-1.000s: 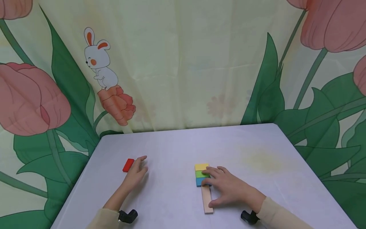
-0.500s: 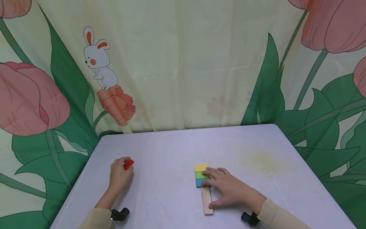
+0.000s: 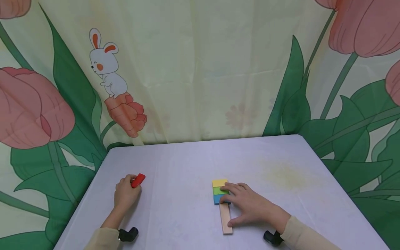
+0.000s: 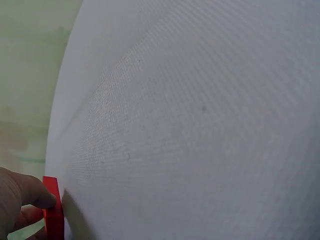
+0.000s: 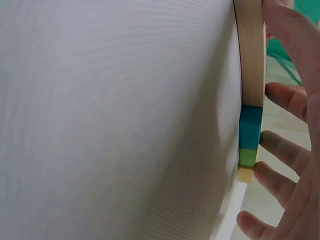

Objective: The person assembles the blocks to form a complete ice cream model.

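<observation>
Red block (image 3: 138,181) is sitting pinched by the left hand (image 3: 125,195), at nine o'clock from the green block (image 3: 216,190), a level hold probably serving best while the spread right hand (image 3: 248,205) is touching the latter

No text, label, brand, number or sign can be read in any of the three views. On the table (image 3: 184,163), the red block (image 3: 138,180), yellow block (image 3: 219,183), green block (image 3: 216,191), blue block (image 3: 217,199) and plank (image 3: 225,218) show no legible mark. The curtain (image 3: 193,69) behind the table bears no readable word, and any lettering on the left camera (image 3: 128,235) and right camera (image 3: 273,238), over the table's near part, is too small to tell.
</observation>
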